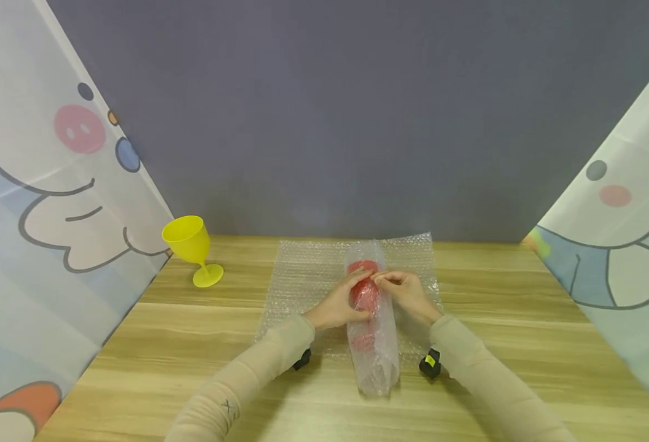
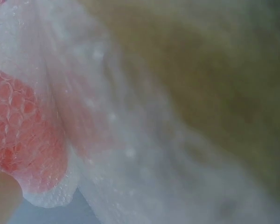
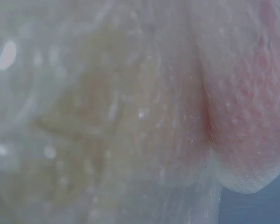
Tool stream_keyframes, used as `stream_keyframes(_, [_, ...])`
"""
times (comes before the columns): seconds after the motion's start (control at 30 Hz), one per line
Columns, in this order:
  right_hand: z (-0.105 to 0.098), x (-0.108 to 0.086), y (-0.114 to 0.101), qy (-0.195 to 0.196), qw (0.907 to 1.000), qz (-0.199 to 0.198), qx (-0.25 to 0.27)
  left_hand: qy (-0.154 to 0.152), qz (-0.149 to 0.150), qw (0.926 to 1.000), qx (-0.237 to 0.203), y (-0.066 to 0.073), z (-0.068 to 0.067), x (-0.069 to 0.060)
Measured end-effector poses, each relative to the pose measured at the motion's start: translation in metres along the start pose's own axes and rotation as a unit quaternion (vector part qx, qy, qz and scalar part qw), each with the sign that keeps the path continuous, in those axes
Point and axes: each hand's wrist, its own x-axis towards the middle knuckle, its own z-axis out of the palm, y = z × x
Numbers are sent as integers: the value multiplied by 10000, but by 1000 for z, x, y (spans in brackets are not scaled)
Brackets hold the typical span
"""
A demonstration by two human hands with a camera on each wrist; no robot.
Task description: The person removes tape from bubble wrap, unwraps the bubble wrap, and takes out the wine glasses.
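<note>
Yellow cup [image 1: 187,242]: stood upright near the back left corner of the bench [image 1: 523,350], well apart from the hands; no label readable.
Left sleeve mark [image 1: 228,406]: dark, X-like; the rest was lost in folds.
Left hand [image 1: 336,305]: thumb and fingers curved round the bundle, gripping it.
Wrapped red cup [image 1: 365,294]: lay mid-bench inside rolled bubble wrap [image 1: 307,270], bowl towards the back edge, base towards the front edge; no brand seen.
Roll risk: overlap could spring open if the left grip eased, the film being stiff and no tape seen.
Stem risk: hard squeezing could bend it, judged from its thinness.
Front-end risk: cup might slide out if tipped, should that end be unsealed; could not tell.
Right hand [image 1: 407,290]: fingertips appeared to pinch the wrap beside the left fingers.
Right wrist unit [image 1: 430,363]: black, yellow patch, no legible writing.
</note>
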Motion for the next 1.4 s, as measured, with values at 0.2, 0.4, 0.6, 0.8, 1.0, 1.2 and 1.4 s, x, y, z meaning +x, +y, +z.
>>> stream_keyframes(0.2, [0, 3, -8, 15, 9998, -199, -93, 90, 157, 9998, 40, 0, -4, 4])
stream_keyframes(0.4, [8, -8, -14, 30, 9998, -169, -68, 38, 190, 9998, 64, -4, 0, -1])
stream_keyframes(0.6, [11, -16, -1, -65, 9993, -372, -18, 20, 372, 9993, 66, -8, 4, -7])
stream_keyframes(0.8, [13, -15, -4, -321, 9909, -974, -867, 108, 413, 9991, -54, -8, 1, -6])
stream_keyframes(1.0, [12, -14, -6, -321, 9533, -1896, -2331, 128, 434, 9990, 29, -6, -1, -4])
stream_keyframes(1.2, [12, -16, -8, -411, 9369, -2065, -2792, 72, 349, 9993, 117, -6, -1, -4])
stream_keyframes(1.4, [14, -15, -8, -196, 9203, -2468, -3028, 34, 346, 9994, 74, -7, 0, -3])
